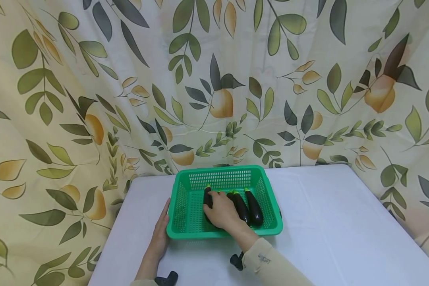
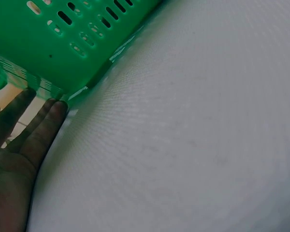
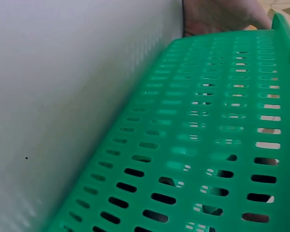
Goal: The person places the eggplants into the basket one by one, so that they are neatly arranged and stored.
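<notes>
A green slotted basket [image 1: 219,171] stands on the white table and holds three dark purple eggplants. My right hand [image 1: 221,210] reaches into it, fingers curled over the leftmost eggplant [image 1: 207,196]. The middle eggplant [image 1: 241,206] and the right eggplant [image 1: 254,208] lie side by side just right of that hand. Outside the basket, my left hand [image 1: 161,234] lies flat on the table with straight fingers against the left wall. In the left wrist view, that hand's fingers [image 2: 36,128] touch the basket's lower corner [image 2: 63,43]. The right wrist view shows only the basket's outer wall [image 3: 208,121].
The white table [image 1: 343,222] stretches bare to the right of the basket and in front of it. A leaf-and-fruit patterned curtain [image 1: 214,79] hangs close behind and around the table's far and side edges.
</notes>
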Demonstrator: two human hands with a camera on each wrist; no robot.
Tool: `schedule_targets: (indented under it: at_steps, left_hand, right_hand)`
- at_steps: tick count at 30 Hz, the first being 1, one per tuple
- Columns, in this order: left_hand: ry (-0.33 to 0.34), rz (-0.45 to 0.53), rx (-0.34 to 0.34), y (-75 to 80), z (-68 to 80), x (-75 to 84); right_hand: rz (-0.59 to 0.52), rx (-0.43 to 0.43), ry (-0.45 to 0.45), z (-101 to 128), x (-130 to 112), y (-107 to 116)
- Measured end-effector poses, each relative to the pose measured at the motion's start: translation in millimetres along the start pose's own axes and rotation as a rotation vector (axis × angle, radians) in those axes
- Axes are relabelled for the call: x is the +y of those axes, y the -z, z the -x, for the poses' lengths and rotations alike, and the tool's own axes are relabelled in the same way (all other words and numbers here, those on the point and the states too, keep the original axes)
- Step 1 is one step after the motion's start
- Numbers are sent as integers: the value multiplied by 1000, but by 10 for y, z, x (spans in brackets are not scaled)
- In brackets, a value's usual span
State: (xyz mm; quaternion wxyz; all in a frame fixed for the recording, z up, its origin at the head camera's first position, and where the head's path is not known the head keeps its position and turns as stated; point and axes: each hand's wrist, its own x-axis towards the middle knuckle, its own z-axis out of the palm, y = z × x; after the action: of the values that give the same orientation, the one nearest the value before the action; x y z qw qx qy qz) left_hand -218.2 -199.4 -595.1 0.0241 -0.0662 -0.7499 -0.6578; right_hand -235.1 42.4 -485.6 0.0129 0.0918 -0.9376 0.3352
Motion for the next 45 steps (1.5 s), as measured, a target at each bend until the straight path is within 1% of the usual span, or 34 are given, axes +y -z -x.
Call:
schedule_targets:
  at_steps: [16,21,28,37,45]
  left_hand:
    - [14,8,-6,-1,2,-19]
    - [17,5,-5,3,2,-33]
    - [15,10,-9,-4,3,-12]
    - [2,-5,-10,2,-4,-21]
    - [9,4,-9,15,-9,-47]
  right_hand:
    - [69,5,7,-12,-40,-109]
    - [75,10,11,-20,-46,-140]
    - [104,6,-6,-36,-83,-176]
    - [176,1,0,-56,-52,-243]
    - [267,-19,1,-93,-43,-299]
